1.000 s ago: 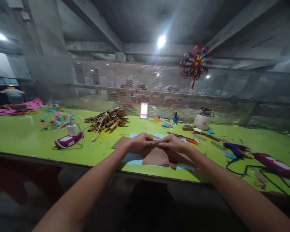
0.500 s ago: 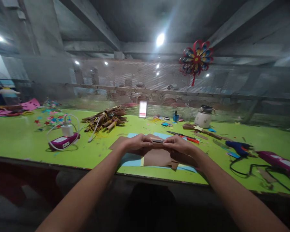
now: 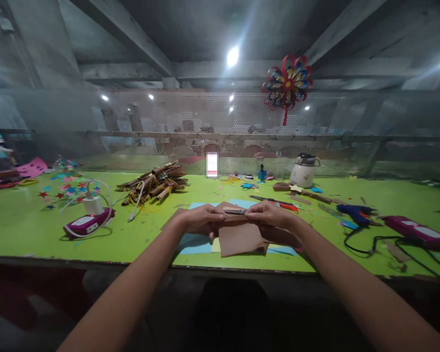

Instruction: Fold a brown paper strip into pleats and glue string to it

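Note:
My left hand (image 3: 200, 218) and my right hand (image 3: 269, 215) meet over the green table (image 3: 29, 225), both pinching the top edge of a brown paper sheet (image 3: 240, 237) that hangs down from the fingers. A thin dark strip lies along that edge between the fingertips. Under the hands lie blue paper sheets (image 3: 192, 243) and more brown paper. What the strip is I cannot tell.
A pile of rolled brown paper sticks (image 3: 154, 183) lies back left. A purple power strip with white charger (image 3: 88, 220) sits left. A blue glue gun (image 3: 357, 213), another purple box (image 3: 418, 232), scissors (image 3: 275, 202), a white jug (image 3: 303, 171), a phone (image 3: 212, 165) and a hanging paper flower (image 3: 286, 85) are around.
The brown sheet now hangs lower and more unfolded from my fingers. My hands stay together; the view has shifted slightly right.

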